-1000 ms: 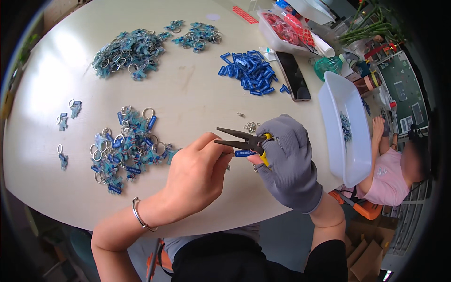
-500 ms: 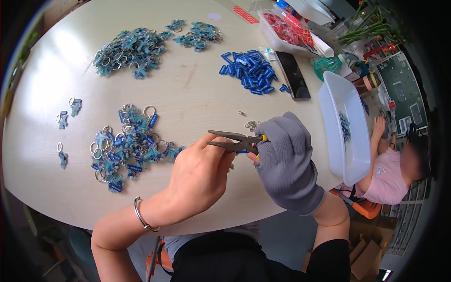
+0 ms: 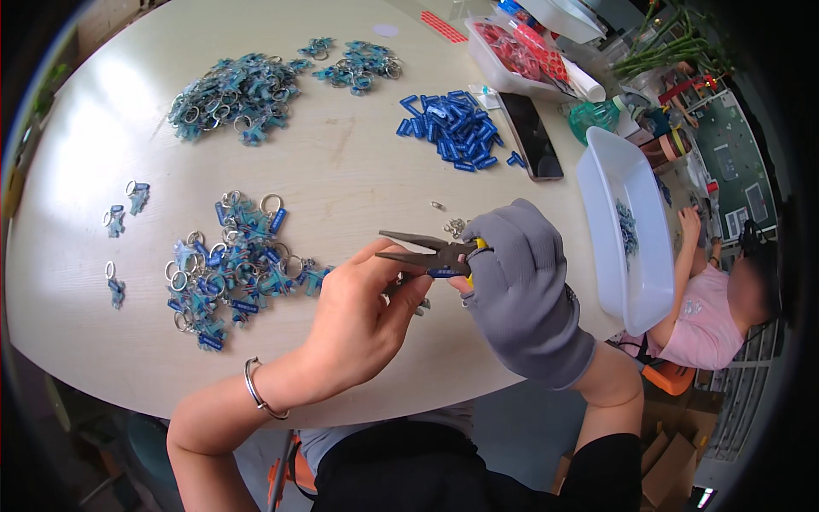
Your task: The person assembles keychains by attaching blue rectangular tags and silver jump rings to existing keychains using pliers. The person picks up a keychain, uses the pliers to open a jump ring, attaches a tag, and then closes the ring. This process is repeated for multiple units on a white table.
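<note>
My right hand (image 3: 525, 294), in a grey glove, is closed around the yellow-handled pliers (image 3: 426, 253), whose jaws are spread and point left. The bare left hand (image 3: 358, 320) is pinched just beside the jaws. Part of a keychain (image 3: 418, 303) shows under its fingers, mostly hidden. A blue tag (image 3: 444, 274) lies between the two hands, below the pliers. Small metal links (image 3: 455, 227) are heaped just past the glove. To the left is a pile of keychains with blue tags (image 3: 226, 273); three more (image 3: 116, 293) lie apart near the table's left side.
Keychains without visible tags (image 3: 235, 94) are piled at the far left, and loose blue tags (image 3: 452, 128) at the far middle. A phone (image 3: 531, 136), a white bin (image 3: 610, 247) and a tub of red packets (image 3: 499, 72) line the right. Beyond sits a person in pink (image 3: 699, 307).
My left hand has turned slightly, showing more of its thumb and the keychain below. The blue tag is more visible. The pliers have barely moved. The other person's hand has shifted slightly.
</note>
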Action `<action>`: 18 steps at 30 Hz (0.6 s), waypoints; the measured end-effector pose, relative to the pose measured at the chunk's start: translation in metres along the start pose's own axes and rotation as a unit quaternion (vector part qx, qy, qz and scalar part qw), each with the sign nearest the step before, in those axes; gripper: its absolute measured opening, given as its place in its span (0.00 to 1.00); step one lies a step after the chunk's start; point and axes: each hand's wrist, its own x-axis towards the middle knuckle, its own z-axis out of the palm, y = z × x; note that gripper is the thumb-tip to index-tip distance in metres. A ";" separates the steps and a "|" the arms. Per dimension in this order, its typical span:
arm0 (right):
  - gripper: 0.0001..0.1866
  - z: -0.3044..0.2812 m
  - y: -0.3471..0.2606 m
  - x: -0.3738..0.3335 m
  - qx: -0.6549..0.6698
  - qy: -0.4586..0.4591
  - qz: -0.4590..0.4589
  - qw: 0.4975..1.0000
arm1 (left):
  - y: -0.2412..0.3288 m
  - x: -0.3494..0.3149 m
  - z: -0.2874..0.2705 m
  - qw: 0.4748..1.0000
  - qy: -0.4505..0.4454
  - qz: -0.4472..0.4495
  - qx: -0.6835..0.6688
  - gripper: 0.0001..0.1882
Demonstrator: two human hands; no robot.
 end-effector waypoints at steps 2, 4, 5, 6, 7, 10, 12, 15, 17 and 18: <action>0.13 -0.006 0.004 0.005 0.064 -0.035 0.017 0.997 | 0.001 0.000 -0.002 1.000 0.000 0.012 0.014 0.04; 0.12 -0.009 0.006 0.007 0.159 -0.071 0.061 0.983 | 0.003 0.000 -0.004 0.999 -0.006 0.035 0.031 0.04; 0.11 -0.006 0.011 0.004 0.229 -0.044 0.074 0.970 | 0.004 0.000 -0.004 0.999 -0.005 0.043 0.032 0.04; 0.10 -0.006 0.011 0.005 0.275 -0.060 0.106 0.954 | 0.004 0.000 -0.004 0.998 -0.005 0.051 0.033 0.04; 0.09 -0.007 0.012 0.005 0.320 -0.075 0.137 0.935 | 0.005 0.000 -0.003 0.998 -0.005 0.059 0.034 0.04; 0.07 -0.009 0.011 0.008 0.403 -0.117 0.206 0.884 | 0.005 0.000 -0.003 0.995 0.001 0.084 0.052 0.05; 0.06 -0.014 0.011 0.012 0.426 -0.154 0.244 0.858 | 0.001 0.002 -0.002 0.992 0.013 0.117 0.043 0.06; 0.06 -0.019 0.014 0.015 0.425 -0.198 0.279 0.838 | -0.004 0.003 0.001 0.990 0.017 0.135 0.041 0.08; 0.06 -0.016 0.013 0.014 0.411 -0.197 0.273 0.847 | -0.008 0.001 0.003 0.987 0.028 0.145 0.057 0.10; 0.07 -0.014 0.012 0.013 0.403 -0.175 0.254 0.862 | -0.011 0.000 0.005 0.985 0.039 0.154 0.071 0.11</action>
